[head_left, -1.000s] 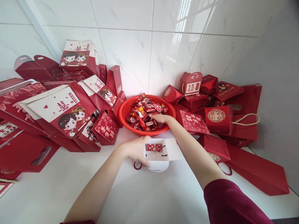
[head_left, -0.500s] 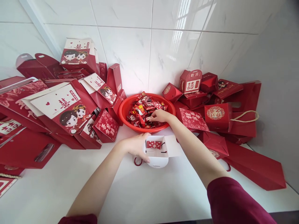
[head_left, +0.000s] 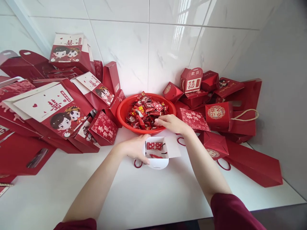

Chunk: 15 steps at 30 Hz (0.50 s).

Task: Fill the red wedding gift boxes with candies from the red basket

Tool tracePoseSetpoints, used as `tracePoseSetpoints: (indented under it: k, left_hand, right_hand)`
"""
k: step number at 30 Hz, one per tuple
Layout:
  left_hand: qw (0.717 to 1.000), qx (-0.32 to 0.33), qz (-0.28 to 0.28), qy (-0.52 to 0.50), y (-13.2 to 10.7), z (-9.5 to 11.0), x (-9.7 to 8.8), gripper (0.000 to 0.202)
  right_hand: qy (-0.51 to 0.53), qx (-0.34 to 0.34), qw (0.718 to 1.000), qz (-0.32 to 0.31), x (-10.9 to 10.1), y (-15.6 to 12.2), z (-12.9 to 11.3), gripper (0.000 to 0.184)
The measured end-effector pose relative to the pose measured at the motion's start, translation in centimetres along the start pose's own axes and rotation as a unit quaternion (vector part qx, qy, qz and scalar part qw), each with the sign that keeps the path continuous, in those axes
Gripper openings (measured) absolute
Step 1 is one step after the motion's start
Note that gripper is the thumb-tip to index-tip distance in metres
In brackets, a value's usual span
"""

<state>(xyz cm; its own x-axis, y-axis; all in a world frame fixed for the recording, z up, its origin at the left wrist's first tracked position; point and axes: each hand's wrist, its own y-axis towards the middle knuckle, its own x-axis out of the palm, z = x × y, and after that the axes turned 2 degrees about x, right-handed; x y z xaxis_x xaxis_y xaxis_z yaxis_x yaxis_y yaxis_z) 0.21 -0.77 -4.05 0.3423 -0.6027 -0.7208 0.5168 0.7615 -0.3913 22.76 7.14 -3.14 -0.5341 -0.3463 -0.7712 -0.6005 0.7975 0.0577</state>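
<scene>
A small white-lined paper box (head_left: 160,163) stands with its top flaps folded out on the white table. My left hand (head_left: 136,147) grips its left side, thumb at the front corner. Inside lie a red dotted candy (head_left: 154,146) and, nearer the front wall, a second red candy (head_left: 155,156). My right hand (head_left: 173,123) is at the front right rim of a red plastic basket (head_left: 121,111), its fingers loosely extended with nothing visible in them. Heaped in the basket are many red-wrapped candies (head_left: 146,111).
Red printed gift boxes (head_left: 54,107) are piled at the left. More red boxes (head_left: 219,115) crowd the right, with a long red box (head_left: 254,163) nearest the table's edge. Red cord loops (head_left: 138,163) show on the table. A white tiled wall (head_left: 120,48) stands behind.
My right hand has drawn back from among the candies to the basket's rim. A second red candy now lies in the white box. The left hand keeps its hold; the view has shifted slightly.
</scene>
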Motion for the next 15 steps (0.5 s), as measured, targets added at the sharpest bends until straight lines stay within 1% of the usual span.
tracePoseSetpoints:
  k: [2,4,6,8,10,12,15]
  left_hand:
    - [1.0,0.003,0.001,-0.006,0.0,0.0,0.0,0.099]
    - [1.0,0.007,-0.004,-0.017,0.1,0.0,0.0,0.097]
    - [1.0,0.016,-0.009,-0.025,0.1,-0.1,0.1,0.095]
    - [1.0,0.017,-0.009,-0.024,0.2,-0.1,0.1,0.095]
    - [1.0,0.01,-0.005,-0.016,0.1,-0.2,0.0,0.096]
    - [1.0,0.004,-0.003,-0.009,0.1,-0.2,0.0,0.097]
    - [1.0,0.008,-0.009,-0.009,0.1,-0.2,0.0,0.095]
  right_hand:
    - [-0.073,0.042,0.996,-0.01,-0.1,1.8,1.4,0.04]
    - [-0.096,0.06,0.992,-0.054,-0.3,4.0,2.7,0.035]
    - [-0.098,0.062,0.984,-0.136,-0.2,6.2,3.6,0.027]
    - [-0.103,0.062,0.967,-0.225,0.4,8.1,3.9,0.017]
    - [-0.113,0.064,0.949,-0.288,1.4,9.5,3.9,0.012]
    - [-0.121,0.062,0.937,-0.322,2.4,10.3,3.9,0.014]
    - [-0.115,0.045,0.934,-0.335,3.5,10.7,4.0,0.017]
